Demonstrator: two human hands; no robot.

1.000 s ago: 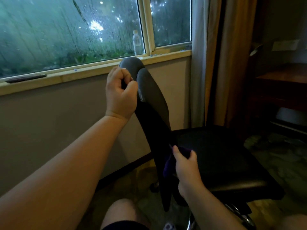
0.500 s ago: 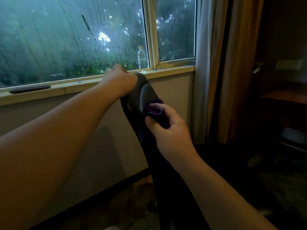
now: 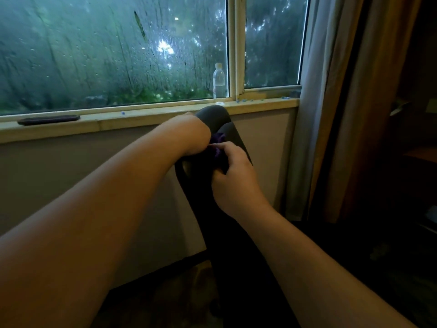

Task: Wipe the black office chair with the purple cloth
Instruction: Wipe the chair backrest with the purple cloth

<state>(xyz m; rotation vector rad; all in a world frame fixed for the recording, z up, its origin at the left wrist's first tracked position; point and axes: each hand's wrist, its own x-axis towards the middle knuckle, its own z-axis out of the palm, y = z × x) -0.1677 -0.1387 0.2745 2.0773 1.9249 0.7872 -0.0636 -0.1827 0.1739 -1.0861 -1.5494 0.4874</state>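
The black office chair (image 3: 214, 118) stands side-on under the window, and its backrest rises up the middle of the view. My left hand (image 3: 191, 133) grips the upper edge of the backrest, its fingers hidden behind the chair. My right hand (image 3: 233, 171) holds the bunched purple cloth (image 3: 217, 144) and presses it against the backrest just below the top, close beside my left hand. Only a small fold of the cloth shows between the two hands. The seat is lost in the dark at the lower right.
A window sill (image 3: 142, 114) runs behind the chair with a dark flat object (image 3: 48, 119) on it. A plastic bottle (image 3: 219, 81) stands behind the glass. Curtains (image 3: 331, 114) hang at the right, with dark furniture (image 3: 418, 150) beyond.
My right hand has carried the cloth from the seat up along the backrest to just below its top. My left hand has stayed on the top edge. The view has tilted upward.
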